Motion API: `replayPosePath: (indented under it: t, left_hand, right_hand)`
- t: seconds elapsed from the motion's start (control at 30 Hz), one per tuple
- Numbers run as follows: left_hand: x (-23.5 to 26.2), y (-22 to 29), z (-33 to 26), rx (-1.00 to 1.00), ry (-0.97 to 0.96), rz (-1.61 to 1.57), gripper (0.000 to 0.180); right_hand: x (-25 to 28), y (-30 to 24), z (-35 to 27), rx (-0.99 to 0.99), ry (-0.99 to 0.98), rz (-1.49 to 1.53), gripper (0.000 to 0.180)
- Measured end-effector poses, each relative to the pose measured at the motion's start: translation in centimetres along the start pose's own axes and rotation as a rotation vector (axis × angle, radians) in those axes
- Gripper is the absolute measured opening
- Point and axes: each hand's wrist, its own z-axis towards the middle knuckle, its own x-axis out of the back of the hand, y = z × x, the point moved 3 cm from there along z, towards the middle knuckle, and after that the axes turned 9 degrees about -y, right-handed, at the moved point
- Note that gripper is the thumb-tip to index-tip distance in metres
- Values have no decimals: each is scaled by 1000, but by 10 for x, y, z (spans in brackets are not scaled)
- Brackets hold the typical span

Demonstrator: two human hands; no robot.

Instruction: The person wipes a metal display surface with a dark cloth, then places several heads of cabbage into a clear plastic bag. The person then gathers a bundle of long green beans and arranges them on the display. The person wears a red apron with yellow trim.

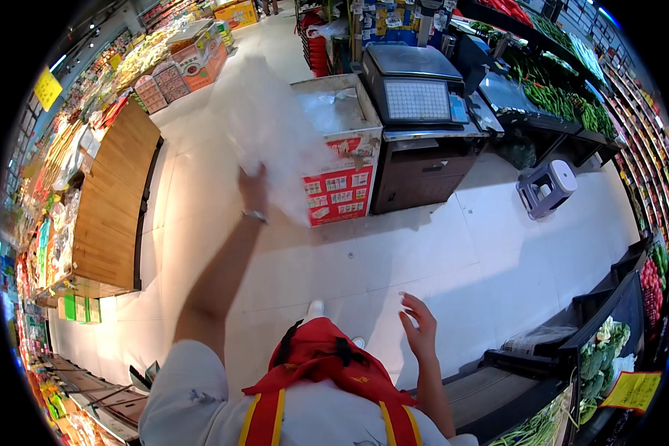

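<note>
My left hand (253, 192) is stretched forward, closed on a thin clear plastic bag (271, 123). The bag is smeared by motion and billows up and away from my fingers, in front of a red and white box (340, 195). More clear plastic (334, 108) lies inside that box's open top. Lower right, my right hand (419, 327) hangs over the floor with its fingers apart and nothing in it.
A weighing scale (416, 85) stands on a dark cabinet (426, 172) beside the box. Rightward are a grey plastic stool (548, 189) and vegetable racks (609, 342). A wood-sided display stand (115, 201) runs along the left. Cartons (201, 63) stand further back.
</note>
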Motion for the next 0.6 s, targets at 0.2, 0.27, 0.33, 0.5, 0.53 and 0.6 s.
replayPosePath:
  t: [0.2, 0.27, 0.33, 0.5, 0.53, 0.6]
  left_hand:
    - [-76, 33, 216, -849, 158, 460, 63]
    - [-128, 12, 249, -913, 65, 571, 71]
    - [-174, -39, 279, -914, -159, 653, 77]
    - [-228, -215, 367, -547, -288, 1224, 97]
    - [-279, -200, 285, -1039, -364, 767, 85]
    - [-318, -130, 145, -989, -613, 490, 74]
  right_hand:
    - [18, 83, -4, -379, 429, -79, 27]
    - [11, 98, -17, -518, 577, -15, 25]
    - [-8, 85, -8, -643, 680, 35, 24]
    - [-42, 46, 9, -608, 655, 15, 28]
    - [-61, 48, -15, -706, 716, -96, 29]
    - [-66, 48, -59, -795, 869, -61, 29]
